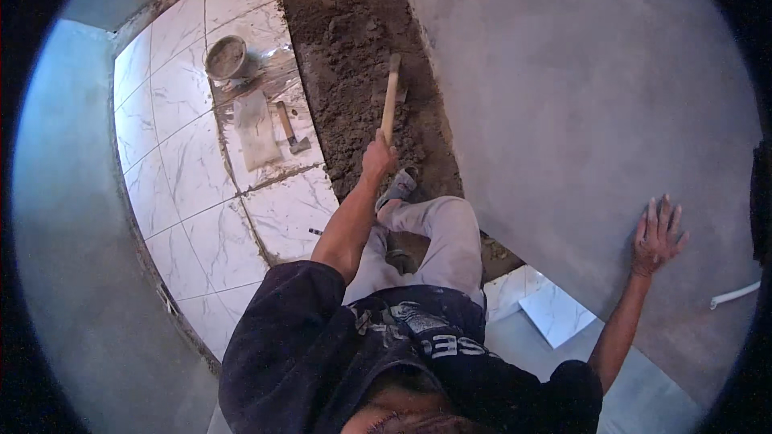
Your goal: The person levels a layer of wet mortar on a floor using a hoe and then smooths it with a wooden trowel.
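Observation:
My left hand (378, 157) is closed round the lower end of a wooden-handled tool (390, 108). Its pale handle reaches away from me over a strip of dark, crumbly soil or mortar (346, 56). A flat, dark piece shows beside the handle, but I cannot tell what kind of head it is. Far to the right, my right hand (659, 239) lies with fingers spread against the grey plastered wall (579, 96). One shod foot (400, 185) stands on the strip, just beyond my bent knee.
White marbled tiles (189, 169) cover the floor on the left. On them rest a bucket of mortar (227, 58), a hammer-like tool (291, 128) and a pale, dusty sheet or bag (256, 130). A loose tile (556, 313) lies at lower right, and a white pipe (736, 295) sticks out nearby.

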Tool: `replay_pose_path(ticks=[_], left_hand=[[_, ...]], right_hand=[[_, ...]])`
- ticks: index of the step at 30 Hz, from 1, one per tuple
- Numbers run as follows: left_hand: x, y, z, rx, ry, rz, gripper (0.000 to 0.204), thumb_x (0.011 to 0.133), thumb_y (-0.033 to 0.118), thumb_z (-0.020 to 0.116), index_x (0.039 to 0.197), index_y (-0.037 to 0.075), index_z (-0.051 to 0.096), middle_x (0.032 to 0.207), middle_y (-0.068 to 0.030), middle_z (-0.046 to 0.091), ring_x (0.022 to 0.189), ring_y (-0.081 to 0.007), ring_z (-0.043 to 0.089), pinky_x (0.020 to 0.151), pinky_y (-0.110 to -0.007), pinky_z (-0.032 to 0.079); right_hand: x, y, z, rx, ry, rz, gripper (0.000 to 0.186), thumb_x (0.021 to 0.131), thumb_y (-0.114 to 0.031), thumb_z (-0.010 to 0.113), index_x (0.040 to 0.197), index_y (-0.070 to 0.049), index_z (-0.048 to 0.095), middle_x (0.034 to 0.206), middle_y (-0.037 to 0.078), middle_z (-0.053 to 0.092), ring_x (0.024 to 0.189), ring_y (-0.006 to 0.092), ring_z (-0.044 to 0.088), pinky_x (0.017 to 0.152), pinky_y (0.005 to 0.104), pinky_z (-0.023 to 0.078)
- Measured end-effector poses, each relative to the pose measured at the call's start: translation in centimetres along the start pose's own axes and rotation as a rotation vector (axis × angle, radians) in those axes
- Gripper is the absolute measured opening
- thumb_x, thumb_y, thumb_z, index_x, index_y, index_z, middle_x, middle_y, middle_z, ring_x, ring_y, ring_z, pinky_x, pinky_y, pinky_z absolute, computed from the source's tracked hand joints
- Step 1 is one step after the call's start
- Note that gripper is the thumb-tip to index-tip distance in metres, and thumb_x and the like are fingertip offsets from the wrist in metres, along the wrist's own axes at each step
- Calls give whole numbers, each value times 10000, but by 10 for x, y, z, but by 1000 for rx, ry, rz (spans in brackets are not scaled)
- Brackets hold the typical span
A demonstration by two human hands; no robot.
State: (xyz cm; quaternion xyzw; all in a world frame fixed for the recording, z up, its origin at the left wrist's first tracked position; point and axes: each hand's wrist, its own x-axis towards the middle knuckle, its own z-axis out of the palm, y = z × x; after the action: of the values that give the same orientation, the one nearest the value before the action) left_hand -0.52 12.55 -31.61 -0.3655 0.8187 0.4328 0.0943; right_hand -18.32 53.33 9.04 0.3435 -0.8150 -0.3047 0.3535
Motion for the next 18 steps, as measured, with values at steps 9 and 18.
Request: replay_pose_path(ticks=[9, 18], left_hand=[[-6, 12, 0, 8, 28, -34, 586, 774, 235, 546, 1258, 4, 310, 918, -235, 573, 836, -383, 572, 718, -461, 463], [8, 2, 4, 9, 30, -24, 627, 745, 231, 568, 1260, -1, 297, 914, -238, 580, 845, -385, 570, 712, -460, 464]], right_hand=[[0, 3, 0, 3, 60, -21, 304, 821, -295, 557, 1124, -325, 545, 1314, -112, 405, 1222, 152, 371, 1048, 441, 96], [3, 2, 5, -68, 0, -13, 300, 823, -300, 549, 1121, -319, 543, 1309, -98, 416, 1228, 182, 365, 1029, 484, 131]])
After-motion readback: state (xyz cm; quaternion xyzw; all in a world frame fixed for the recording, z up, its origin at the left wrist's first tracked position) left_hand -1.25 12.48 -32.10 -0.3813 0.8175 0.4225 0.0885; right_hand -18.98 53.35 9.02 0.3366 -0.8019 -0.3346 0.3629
